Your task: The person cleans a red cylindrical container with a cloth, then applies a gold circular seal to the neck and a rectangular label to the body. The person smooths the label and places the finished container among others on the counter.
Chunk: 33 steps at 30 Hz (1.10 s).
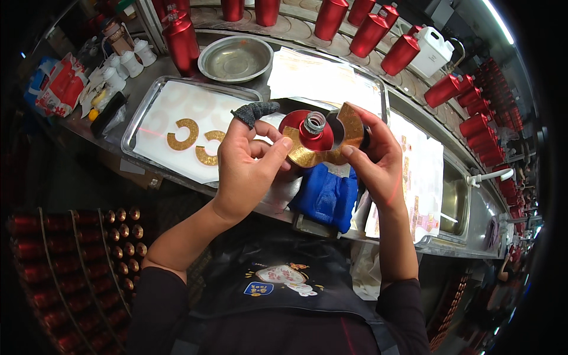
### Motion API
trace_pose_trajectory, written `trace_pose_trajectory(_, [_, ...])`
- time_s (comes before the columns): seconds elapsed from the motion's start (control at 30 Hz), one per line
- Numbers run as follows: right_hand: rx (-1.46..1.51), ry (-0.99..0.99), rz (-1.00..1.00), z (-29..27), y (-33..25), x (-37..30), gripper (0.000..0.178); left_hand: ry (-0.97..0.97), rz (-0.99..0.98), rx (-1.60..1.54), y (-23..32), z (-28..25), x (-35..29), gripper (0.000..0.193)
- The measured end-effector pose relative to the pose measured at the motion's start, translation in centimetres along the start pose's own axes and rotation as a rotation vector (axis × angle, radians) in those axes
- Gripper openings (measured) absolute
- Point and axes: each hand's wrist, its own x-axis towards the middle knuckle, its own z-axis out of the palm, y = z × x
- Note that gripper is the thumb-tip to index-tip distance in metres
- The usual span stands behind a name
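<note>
Holding a curved gold foil-like strip (303,156) by its two ends, the hands frame the clear threaded neck of a glossy red bottle (318,142), which faces the viewer above a padded blue cloth (322,195) on the metal worktop (135,89). The left hand (245,163), one finger sheathed in a dark grey knitted cover (254,112), pinches the strip's left end narrowly between thumb and finger; the right hand (381,168) grips the other end, thumb in front and fingers behind. The strip dips below the neck, its right part raised; whether it touches the bottle cannot be told. The step in hand appears to be one of alignment: good practice is to centre the arc on the neck, keep both ends level and light in the grip, and press from the middle outward so that no crease forms. Edges limit the left side, where a shallow metal tray (148,109) bears gold C-shaped pieces (194,133); beyond the bottle lie stacked white sheets (313,77) and a round metal bowl (236,78). Free movement seems easiest upward and toward the body.
</note>
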Motion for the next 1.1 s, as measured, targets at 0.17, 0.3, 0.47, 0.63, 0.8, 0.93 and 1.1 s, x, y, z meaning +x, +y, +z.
trace_pose_trajectory(0.17, [-0.022,0.030,0.098,-0.6,0.8,2.3,0.066,0.019,-0.011,0.020,-0.8,-0.3,0.7,0.039])
trace_pose_trajectory(0.3, [0.196,0.119,0.194,0.3,1.6,1.8,0.061,0.057,0.012,0.006,-1.6,-0.8,0.8,0.040])
trace_pose_trajectory(0.47, [0.162,0.192,-0.069,2.5,3.7,0.0,0.068,0.030,0.037,-0.033,-2.7,-1.6,1.7,0.049])
trace_pose_trajectory(0.63, [0.019,0.146,-0.121,2.5,4.5,-0.3,0.076,-0.190,-0.075,-0.159,-3.4,-1.1,1.8,0.059])
trace_pose_trajectory(0.8, [-0.030,0.161,-0.225,2.4,4.7,0.1,0.071,-0.194,-0.063,-0.179,-3.5,-1.1,1.8,0.057])
trace_pose_trajectory(0.93, [0.085,0.228,-0.065,2.7,4.6,0.3,0.070,-0.192,-0.104,-0.226,-3.4,-1.2,1.9,0.055])
trace_pose_trajectory(1.1, [-0.032,0.183,-0.102,3.1,4.4,-0.2,0.086,-0.186,-0.060,-0.187,-3.2,-1.1,1.8,0.051])
